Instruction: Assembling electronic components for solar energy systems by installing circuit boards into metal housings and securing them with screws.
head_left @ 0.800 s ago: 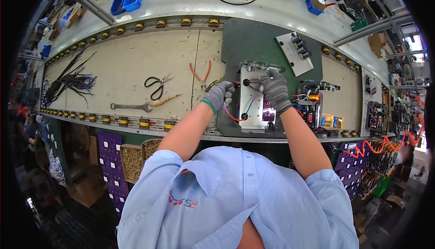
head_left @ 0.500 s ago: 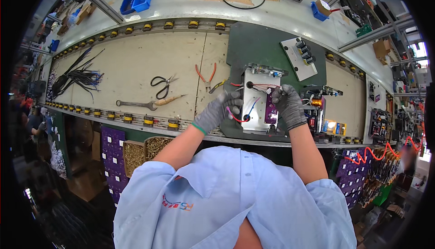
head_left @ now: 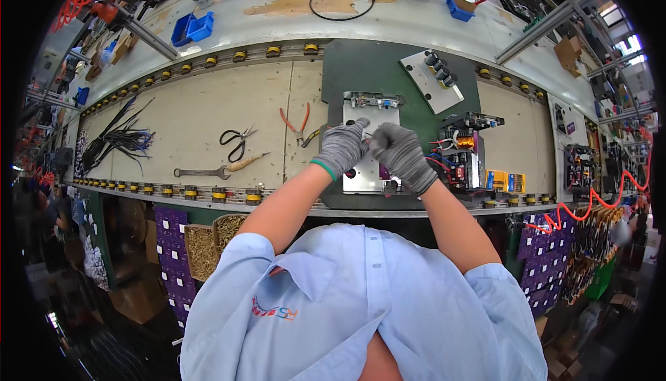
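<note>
Over a silver metal chassis plate [head_left: 362,184] my gloved left hand [head_left: 344,142] and gloved right hand [head_left: 401,153] meet, fingertips nearly touching. Both hands have their fingers curled in a pinch. A small bit of something shows between them, too small to name. Along the plate's far end runs a strip of electronic parts [head_left: 374,100]. A purple circuit board [head_left: 383,171] peeks out beneath my right hand. My hands cover most of the plate's middle and its wires. The plate lies on a dark green board [head_left: 347,65].
Right of my hands stands an assembly with a copper coil [head_left: 466,143], beside yellow-and-blue boxes [head_left: 505,181]. A metal plate with black cylinders [head_left: 424,86] lies beyond. Leftward are orange-handled pliers [head_left: 298,130], scissors [head_left: 238,142], a wrench [head_left: 198,172], a wooden-handled pointed tool [head_left: 244,162] and a cable bundle [head_left: 118,139].
My hands, earlier apart at either side of the chassis plate, have come together above its middle. The pink and blue wires are now covered. The whole view has shifted slightly.
</note>
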The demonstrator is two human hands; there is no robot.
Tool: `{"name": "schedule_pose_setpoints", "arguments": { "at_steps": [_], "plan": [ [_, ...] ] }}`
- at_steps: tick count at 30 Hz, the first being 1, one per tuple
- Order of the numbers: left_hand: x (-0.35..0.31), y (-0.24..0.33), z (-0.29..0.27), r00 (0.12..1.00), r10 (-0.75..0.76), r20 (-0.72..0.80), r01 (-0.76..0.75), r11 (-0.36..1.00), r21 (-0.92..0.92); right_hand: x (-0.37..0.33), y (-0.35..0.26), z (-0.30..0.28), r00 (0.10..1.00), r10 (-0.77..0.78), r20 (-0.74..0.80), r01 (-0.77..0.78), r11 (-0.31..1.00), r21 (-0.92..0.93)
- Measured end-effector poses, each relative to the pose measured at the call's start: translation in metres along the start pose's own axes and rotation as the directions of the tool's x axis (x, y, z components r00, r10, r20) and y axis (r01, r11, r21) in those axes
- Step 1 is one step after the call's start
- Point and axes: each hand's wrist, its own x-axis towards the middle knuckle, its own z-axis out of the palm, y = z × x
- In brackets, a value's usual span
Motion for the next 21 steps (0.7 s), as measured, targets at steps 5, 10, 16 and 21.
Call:
{"name": "schedule_pose_setpoints", "arguments": {
  "at_steps": [5,10,16,21],
  "plan": [
    [0.001,-0.039,0.039,0.951,-0.196,-0.240,0.020,0.811,-0.584,-0.042,-0.019,-0.017,0.991,-0.132,-0.036,0.127,0.986,-0.110],
    [-0.011,-0.044,0.051,0.790,-0.553,0.263,0.277,-0.059,-0.959,-0.062,-0.021,-0.006,0.843,-0.064,0.534,0.405,0.729,-0.552],
    [0.008,-0.050,0.073,0.687,-0.685,0.245,0.082,-0.261,-0.962,-0.033,-0.002,-0.018,0.722,0.126,0.680,0.506,0.575,-0.643],
    [0.029,-0.075,0.114,0.639,-0.762,-0.108,0.413,0.457,-0.788,-0.039,0.013,-0.028,0.676,0.096,0.731,0.507,0.660,-0.555]
  ]
}}
